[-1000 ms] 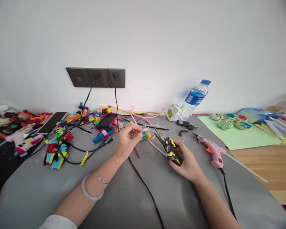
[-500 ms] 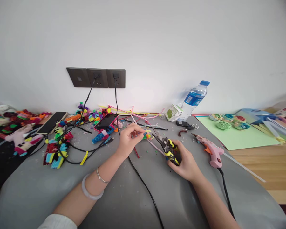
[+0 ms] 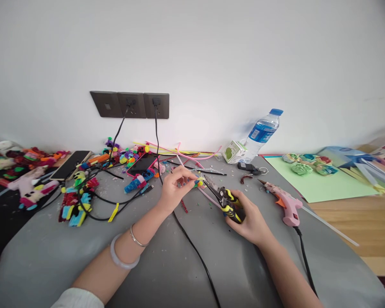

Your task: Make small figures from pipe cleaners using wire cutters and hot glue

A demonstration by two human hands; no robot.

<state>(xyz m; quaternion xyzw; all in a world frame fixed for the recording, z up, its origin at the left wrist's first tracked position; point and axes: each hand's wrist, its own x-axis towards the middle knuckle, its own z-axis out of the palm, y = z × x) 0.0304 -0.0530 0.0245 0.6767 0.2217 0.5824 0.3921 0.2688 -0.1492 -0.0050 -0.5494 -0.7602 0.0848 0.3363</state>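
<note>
"What's worn on the left arm [image 3: 150, 221]?"
"A thick, rounded bangle [image 3: 113, 253], smooth and milky pale grey with a faint lavender cast."
"And around it?"
"Just handward of that bangle, a slimmer, shiny silver bracelet [image 3: 134, 240]. Elbowward of it, the edge of a whitish sleeve [image 3: 80, 298]."
"Anything farther out?"
"Well past the bangle, on the left hand [image 3: 177, 185], blue nail polish [image 3: 196, 182]."

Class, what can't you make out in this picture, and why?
Head view throughout:
Small colourful piece: mostly hidden by the left hand.
Pliers: handles partly covered by the right hand.
Front black cord: cut off by the bottom edge.
Bottle label: print too small to read.
</note>
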